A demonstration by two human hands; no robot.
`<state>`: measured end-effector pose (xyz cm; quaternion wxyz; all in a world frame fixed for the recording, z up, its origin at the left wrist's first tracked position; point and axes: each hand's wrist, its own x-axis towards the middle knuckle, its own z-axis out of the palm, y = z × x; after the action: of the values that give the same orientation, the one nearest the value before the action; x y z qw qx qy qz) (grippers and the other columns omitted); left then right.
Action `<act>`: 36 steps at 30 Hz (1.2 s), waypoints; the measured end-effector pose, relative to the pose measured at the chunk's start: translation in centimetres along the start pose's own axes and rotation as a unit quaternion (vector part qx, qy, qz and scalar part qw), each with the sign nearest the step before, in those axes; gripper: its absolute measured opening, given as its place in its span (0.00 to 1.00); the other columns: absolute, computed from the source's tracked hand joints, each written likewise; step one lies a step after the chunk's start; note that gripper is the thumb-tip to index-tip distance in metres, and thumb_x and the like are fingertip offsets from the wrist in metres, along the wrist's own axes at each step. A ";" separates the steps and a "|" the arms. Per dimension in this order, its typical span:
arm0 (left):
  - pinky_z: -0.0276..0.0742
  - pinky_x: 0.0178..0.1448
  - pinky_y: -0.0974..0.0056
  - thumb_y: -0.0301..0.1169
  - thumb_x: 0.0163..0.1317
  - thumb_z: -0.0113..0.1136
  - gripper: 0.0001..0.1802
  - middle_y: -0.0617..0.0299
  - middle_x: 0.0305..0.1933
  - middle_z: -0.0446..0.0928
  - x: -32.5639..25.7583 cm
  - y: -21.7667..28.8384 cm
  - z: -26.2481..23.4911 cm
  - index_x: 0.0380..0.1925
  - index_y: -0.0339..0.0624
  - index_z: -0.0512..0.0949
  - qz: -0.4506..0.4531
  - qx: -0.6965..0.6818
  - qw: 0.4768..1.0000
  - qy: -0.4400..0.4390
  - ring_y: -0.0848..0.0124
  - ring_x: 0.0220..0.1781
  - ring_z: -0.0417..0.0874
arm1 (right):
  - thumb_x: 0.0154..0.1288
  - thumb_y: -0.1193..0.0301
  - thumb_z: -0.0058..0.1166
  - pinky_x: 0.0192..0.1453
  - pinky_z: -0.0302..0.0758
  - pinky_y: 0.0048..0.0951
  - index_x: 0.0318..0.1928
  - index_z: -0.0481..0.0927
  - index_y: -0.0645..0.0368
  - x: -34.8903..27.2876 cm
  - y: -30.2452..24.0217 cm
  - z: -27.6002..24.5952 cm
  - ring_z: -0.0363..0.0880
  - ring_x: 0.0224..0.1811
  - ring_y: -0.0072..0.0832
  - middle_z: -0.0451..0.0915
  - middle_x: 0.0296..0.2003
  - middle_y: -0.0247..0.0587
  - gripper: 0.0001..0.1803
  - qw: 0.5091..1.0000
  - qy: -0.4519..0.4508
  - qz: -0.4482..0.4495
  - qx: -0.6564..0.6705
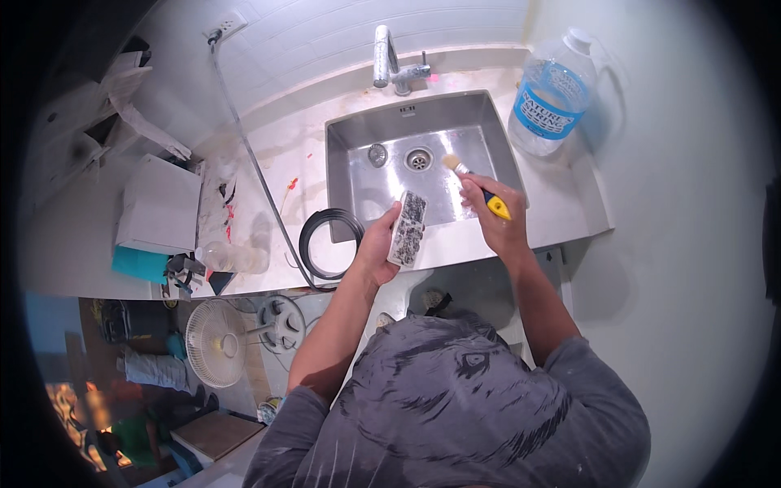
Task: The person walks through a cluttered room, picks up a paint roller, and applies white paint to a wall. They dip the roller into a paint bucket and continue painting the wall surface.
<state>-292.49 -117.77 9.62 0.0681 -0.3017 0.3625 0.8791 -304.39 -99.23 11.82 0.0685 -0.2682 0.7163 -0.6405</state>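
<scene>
My left hand (377, 250) is closed around a white rectangular piece (408, 228) with a dark, speckled face, held tilted over the sink's front edge. What exactly this piece is, I cannot make out. In my right hand (506, 226) is a paintbrush (497, 206) with a yellow and black handle. Its pale bristles point up and left over the steel sink (358, 134), apart from the white piece. Inside the basin are a round drain (419, 159) and, left of it, a loose metal strainer (377, 155).
A chrome faucet (382, 61) rises behind the sink. To the right stands a large clear bottle (553, 102) with a blue label. A black coiled hose (305, 244), a clear plastic bottle (232, 257) and a white box (160, 207) are at left. Below is a fan (215, 343).
</scene>
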 end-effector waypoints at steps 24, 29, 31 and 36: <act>0.78 0.64 0.65 0.09 0.49 0.63 0.35 0.61 0.61 0.71 -4.8 -0.5 -1.2 0.59 0.41 0.73 0.349 0.310 0.882 0.055 0.70 0.60 0.79 | 0.79 0.64 0.46 0.34 0.78 0.27 0.51 0.80 0.71 0.0 -3.2 -3.7 0.83 0.29 0.27 0.83 0.30 0.46 0.19 0.921 -0.201 0.169 0.288; 0.77 0.66 0.64 0.08 0.48 0.64 0.34 0.60 0.62 0.70 -6.2 -0.7 1.1 0.57 0.40 0.74 0.391 0.348 0.851 0.045 0.69 0.62 0.78 | 0.77 0.67 0.50 0.33 0.80 0.25 0.45 0.83 0.68 -0.2 -3.2 -2.3 0.82 0.28 0.24 0.82 0.26 0.39 0.15 0.944 -0.206 0.151 0.211; 0.78 0.66 0.64 0.07 0.47 0.64 0.35 0.59 0.63 0.69 -6.1 -0.8 0.7 0.58 0.40 0.74 0.410 0.342 0.845 0.038 0.68 0.63 0.78 | 0.76 0.69 0.52 0.32 0.78 0.22 0.42 0.84 0.66 -0.5 0.3 -2.1 0.81 0.26 0.19 0.82 0.25 0.36 0.13 0.978 -0.114 0.008 -0.173; 0.79 0.65 0.64 0.07 0.47 0.65 0.35 0.59 0.64 0.69 -6.6 -1.1 -0.8 0.58 0.40 0.73 0.387 0.327 0.861 0.056 0.68 0.65 0.77 | 0.76 0.67 0.52 0.31 0.76 0.21 0.43 0.83 0.67 -1.7 -2.7 -3.1 0.82 0.26 0.21 0.83 0.26 0.39 0.14 0.946 -0.179 0.174 0.205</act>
<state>-286.41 -116.87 12.38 -0.2030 -0.1465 0.7197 0.6476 -303.51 -95.80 14.51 0.3598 -0.2300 0.5812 -0.6927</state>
